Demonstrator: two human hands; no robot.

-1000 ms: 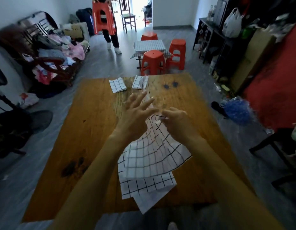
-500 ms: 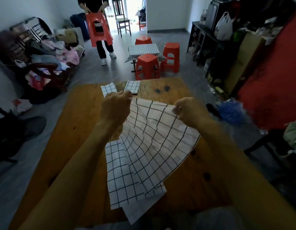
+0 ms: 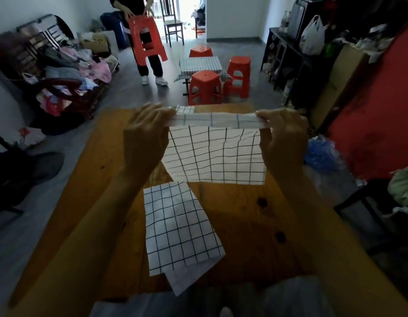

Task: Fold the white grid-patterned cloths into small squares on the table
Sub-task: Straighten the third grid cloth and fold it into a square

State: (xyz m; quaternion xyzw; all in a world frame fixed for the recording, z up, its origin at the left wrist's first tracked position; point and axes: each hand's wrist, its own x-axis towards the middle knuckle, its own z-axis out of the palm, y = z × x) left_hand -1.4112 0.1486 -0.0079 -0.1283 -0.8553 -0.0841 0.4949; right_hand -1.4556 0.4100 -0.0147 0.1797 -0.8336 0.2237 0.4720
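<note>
I hold a white grid-patterned cloth (image 3: 215,154) stretched flat in the air above the wooden table (image 3: 244,225). My left hand (image 3: 146,133) pinches its top left corner and my right hand (image 3: 283,136) pinches its top right corner, so the cloth hangs down between them. Below it, more unfolded grid cloths (image 3: 180,227) lie stacked on the table near me, one corner hanging over the front edge. A small folded grid cloth (image 3: 186,109) peeks out at the table's far edge, mostly hidden behind the held cloth.
Red plastic stools (image 3: 205,88) and a small cloth-covered table (image 3: 199,65) stand beyond the far edge. A person carries another red stool (image 3: 144,38) at the back. Clothes heap on a bench (image 3: 61,72) at left; dark shelves (image 3: 290,53) at right.
My hands took the top cloth by its upper corners, moved apart and lifted it off the pile, pulling it taut. The person with the stool has stepped closer.
</note>
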